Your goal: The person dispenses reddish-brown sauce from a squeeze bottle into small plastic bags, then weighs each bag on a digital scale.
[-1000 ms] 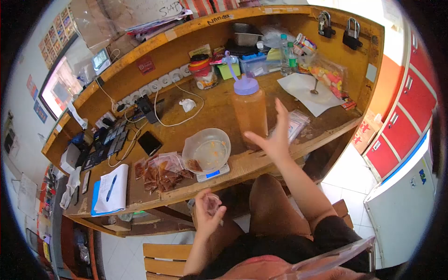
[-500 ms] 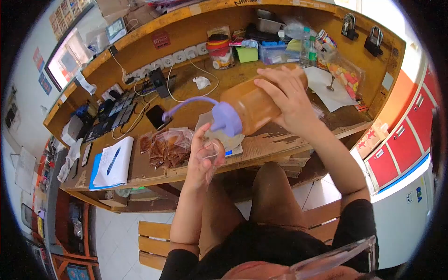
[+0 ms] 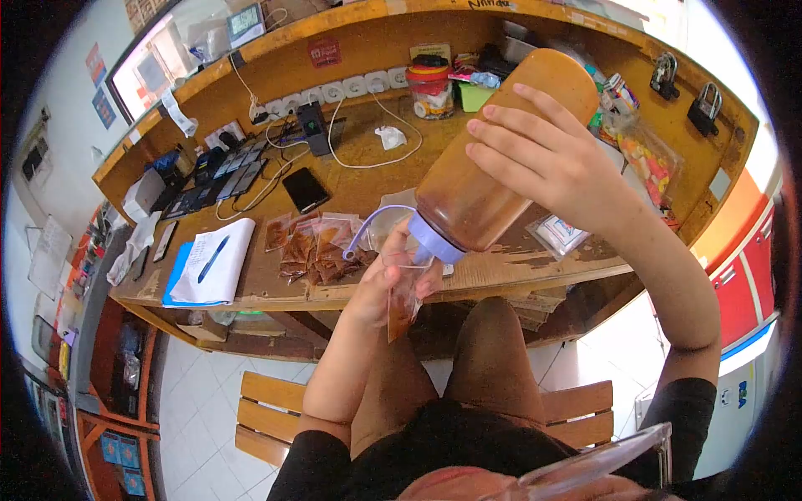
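Note:
My right hand [image 3: 543, 159] is wrapped round a large squeeze bottle [image 3: 480, 200] of orange-brown sauce, tilted steeply with its lilac cap [image 3: 436, 242] down. Its nozzle reaches into the mouth of a small clear plastic bag [image 3: 403, 305], where brown sauce sits at the bottom. The bag is held by the fingers of my left hand [image 3: 384, 284]. From the cap a lilac strap curves out to the left. Several small bags of brown sauce [image 3: 313, 250] lie on the wooden desk [image 3: 493, 271] left of my left hand.
On the desk are a notepad with a pen [image 3: 213, 263], a black phone [image 3: 306, 190], cables and a crumpled tissue [image 3: 390, 138]. Further back stand a red-lidded jar [image 3: 431, 90] and a green box [image 3: 474, 98]. A clear packet [image 3: 558, 234] lies under my right forearm.
The bottle is raised and tipped more steeply, its nozzle now in the bag's mouth. Sauce now shows in the bag. The camera view has shifted.

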A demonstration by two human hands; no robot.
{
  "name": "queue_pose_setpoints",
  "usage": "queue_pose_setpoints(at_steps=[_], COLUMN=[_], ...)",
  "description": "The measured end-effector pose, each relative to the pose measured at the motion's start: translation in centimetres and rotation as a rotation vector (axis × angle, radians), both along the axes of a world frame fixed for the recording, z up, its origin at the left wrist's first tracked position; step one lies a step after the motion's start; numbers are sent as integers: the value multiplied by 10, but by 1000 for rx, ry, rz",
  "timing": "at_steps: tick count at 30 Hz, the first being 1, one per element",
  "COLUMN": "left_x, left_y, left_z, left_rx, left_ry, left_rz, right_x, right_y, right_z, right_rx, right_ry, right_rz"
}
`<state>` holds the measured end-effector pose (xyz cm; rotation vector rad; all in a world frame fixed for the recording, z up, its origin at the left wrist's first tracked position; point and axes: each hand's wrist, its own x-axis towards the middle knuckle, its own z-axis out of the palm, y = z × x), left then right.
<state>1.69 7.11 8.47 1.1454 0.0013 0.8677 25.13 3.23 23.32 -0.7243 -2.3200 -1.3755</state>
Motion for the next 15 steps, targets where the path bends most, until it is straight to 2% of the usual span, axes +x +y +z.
queue_pose_setpoints(at_steps=[7,10,15], left_x=[5,9,18], left_y=[-1,9,22], left_z=[11,14,20], left_rx=[-64,7,7], left_ry=[-42,-39,1], left_rz=[4,-17,-30], right_x=[9,15,38], right_y=[5,10,27], right_z=[-3,-5,-29], right_rx=[7,-4,-89], right_ry=[7,7,169], right_rz=[-8,-45,-67])
